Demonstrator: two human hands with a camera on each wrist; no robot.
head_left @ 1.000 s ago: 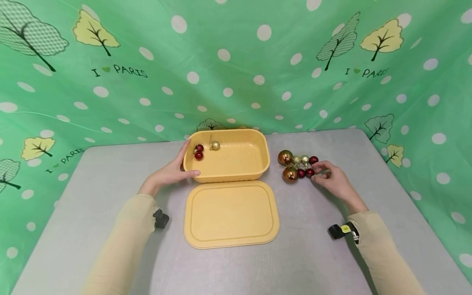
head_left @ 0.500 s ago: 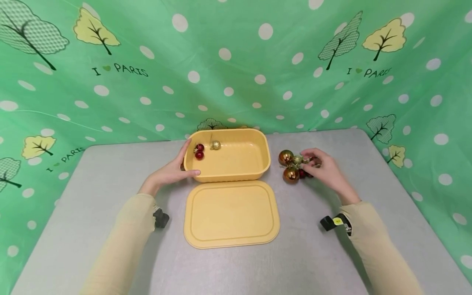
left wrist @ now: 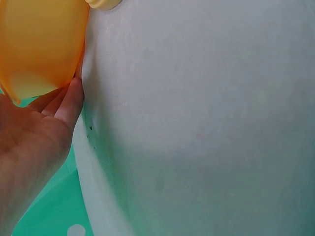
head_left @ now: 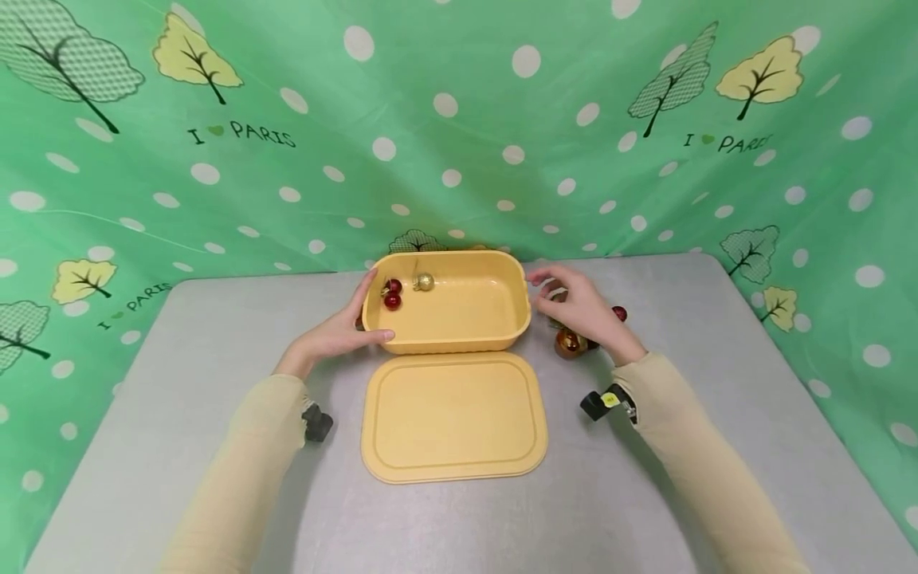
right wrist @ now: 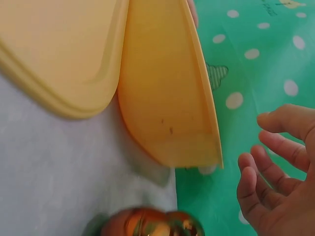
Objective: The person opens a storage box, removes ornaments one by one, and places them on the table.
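A yellow plastic box (head_left: 459, 347) stands at the back of the table. My left hand (head_left: 332, 333) grips its left end, thumb on the near rim and fingers along the outer side. Inside lie two small red baubles (head_left: 392, 300) and a small gold one (head_left: 425, 281). At the box's right end, my right hand (head_left: 577, 304) has loosely bent fingers. The right wrist view reveals nothing between them; whether they touch the rim I cannot tell. Beneath that hand is a bauble group: a large copper bauble (head_left: 570, 343) and a small red bauble (head_left: 619, 313) show, others are mostly covered.
The yellow lid (head_left: 455, 418) lies flat on the grey table (head_left: 459, 522), directly in front of the box. Behind the table hangs a green dotted cloth (head_left: 459, 143). Each wrist carries a small black camera, such as the right one (head_left: 595, 405).
My right hand has moved left from the bauble group to the box's right end, passing over the large copper baubles. The left hand keeps its grip on the box.
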